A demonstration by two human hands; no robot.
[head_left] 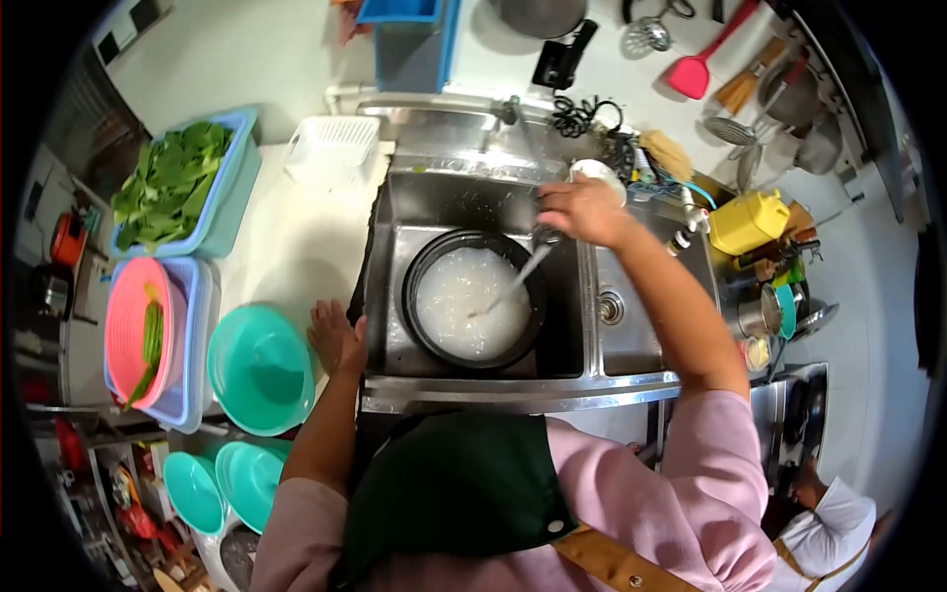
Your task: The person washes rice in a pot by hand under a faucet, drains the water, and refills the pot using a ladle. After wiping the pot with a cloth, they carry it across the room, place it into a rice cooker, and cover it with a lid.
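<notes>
My right hand (582,209) is closed around the end of a faucet spout (546,235) over the sink (395,257). From the spout a stream of water (518,281) runs down at a slant into a round black pot (409,296). The pot stands in the larger basin, holding cloudy white water (469,301) with a splashing surface; what lies under it is hidden. Fingers spread, my left hand (337,337) rests on the white counter (286,232) by the sink's left edge, close to a teal bowl (258,365).
Leafy greens (173,183) fill a blue basket at left, near a pink colander (138,326) and a white basket (330,148). A smaller basin with a drain (611,308) and a yellow jug (750,222) are at right. Another person (829,528) is at lower right.
</notes>
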